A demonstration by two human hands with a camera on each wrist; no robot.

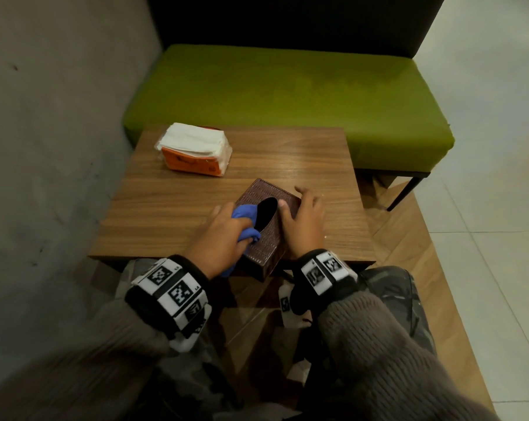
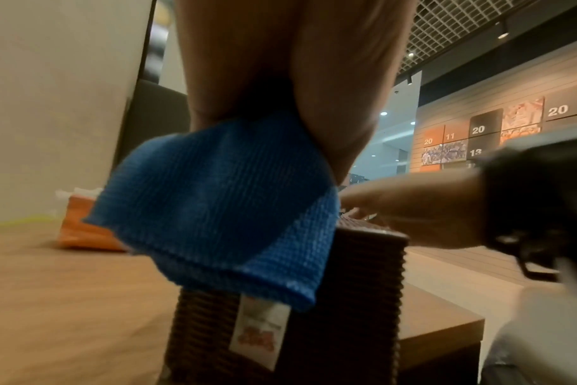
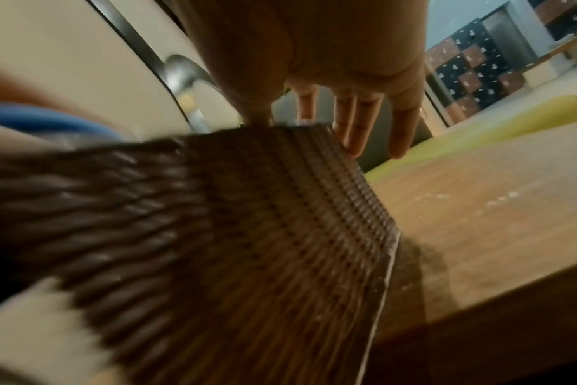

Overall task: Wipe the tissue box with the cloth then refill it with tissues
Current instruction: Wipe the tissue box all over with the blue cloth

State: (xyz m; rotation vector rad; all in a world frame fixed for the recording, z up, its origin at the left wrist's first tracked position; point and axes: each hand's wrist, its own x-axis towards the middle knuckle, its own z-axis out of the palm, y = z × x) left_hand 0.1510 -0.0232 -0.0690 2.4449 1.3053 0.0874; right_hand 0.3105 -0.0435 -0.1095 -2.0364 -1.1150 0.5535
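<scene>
Left hand [image 1: 219, 238] clutching blue cloth [image 1: 247, 218] against woven tissue box [image 1: 269, 235] on bench [image 1: 172, 208], right hand [image 1: 304, 221] flat, fingers straight, steadying box.

wooden table [image 1: 172, 208], green bench [image 1: 287, 95], tiled floor [image 1: 485, 147]

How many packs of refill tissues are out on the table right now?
1. The orange plastic pack of white tissues lies at the wooden table's far left corner, apart from the brown woven tissue box. Any others would be out of view.
</scene>
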